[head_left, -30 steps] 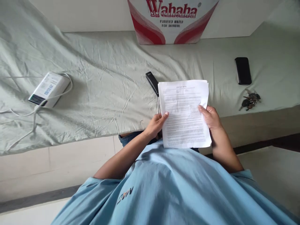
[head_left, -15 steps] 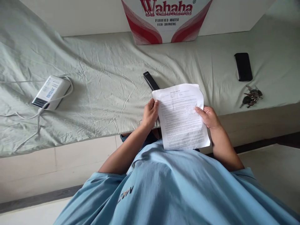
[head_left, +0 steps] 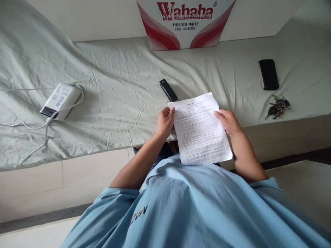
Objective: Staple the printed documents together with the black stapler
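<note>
Between your two hands, a printed paper document (head_left: 200,129) is held just above your lap, at the near edge of a bed covered by a wrinkled pale green sheet (head_left: 116,96). Your left hand (head_left: 165,122) grips the paper's left edge near its far corner, fingers closed on it. Your right hand (head_left: 227,122) pinches the right edge, thumb on the printed face. The hands sit apart, one on each side of the page. Just beyond the paper's far left corner lies a black stapler (head_left: 168,90). Far left on the sheet rests a white power bank (head_left: 60,100) with a white cable (head_left: 46,125). To the right lie a black phone (head_left: 269,74) and, nearer you, a bunch of keys (head_left: 278,107). At the far edge stands a red and white Wahaha water carton (head_left: 184,24).
</note>
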Tool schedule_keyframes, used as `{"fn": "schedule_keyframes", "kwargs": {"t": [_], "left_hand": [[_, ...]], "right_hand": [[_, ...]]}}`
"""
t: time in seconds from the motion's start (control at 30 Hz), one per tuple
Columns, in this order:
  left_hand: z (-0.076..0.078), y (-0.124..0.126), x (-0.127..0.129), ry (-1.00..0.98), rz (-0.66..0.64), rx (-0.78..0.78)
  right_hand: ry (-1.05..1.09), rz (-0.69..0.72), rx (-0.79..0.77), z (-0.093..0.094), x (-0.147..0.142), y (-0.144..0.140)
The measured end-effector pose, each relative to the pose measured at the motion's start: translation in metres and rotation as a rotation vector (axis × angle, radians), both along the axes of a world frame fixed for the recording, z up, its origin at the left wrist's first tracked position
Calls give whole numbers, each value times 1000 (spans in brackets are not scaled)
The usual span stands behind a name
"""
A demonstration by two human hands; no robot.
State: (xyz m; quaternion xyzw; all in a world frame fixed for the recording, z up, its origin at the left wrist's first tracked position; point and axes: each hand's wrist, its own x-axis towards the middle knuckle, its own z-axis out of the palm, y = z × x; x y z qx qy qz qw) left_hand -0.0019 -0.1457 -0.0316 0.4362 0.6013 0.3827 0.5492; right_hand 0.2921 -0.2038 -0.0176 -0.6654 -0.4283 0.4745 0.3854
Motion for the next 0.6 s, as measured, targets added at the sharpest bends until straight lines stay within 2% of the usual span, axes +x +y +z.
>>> {"fn": "schedule_keyframes", "kwargs": {"t": [0.1,0.17,0.43,0.6], "left_hand": [[2,17,-6,214,5,54],[3,28,-7,288,-16,60],[-6,54,-9,296,-94,-20],[1,61,-14,381,-180,81]], "right_hand": [[30,43,-56,-1,2,5],[58,52,-76,0,3,9],[183,72,-148,1,13,38],[205,77,-157,1,20,50]]}}
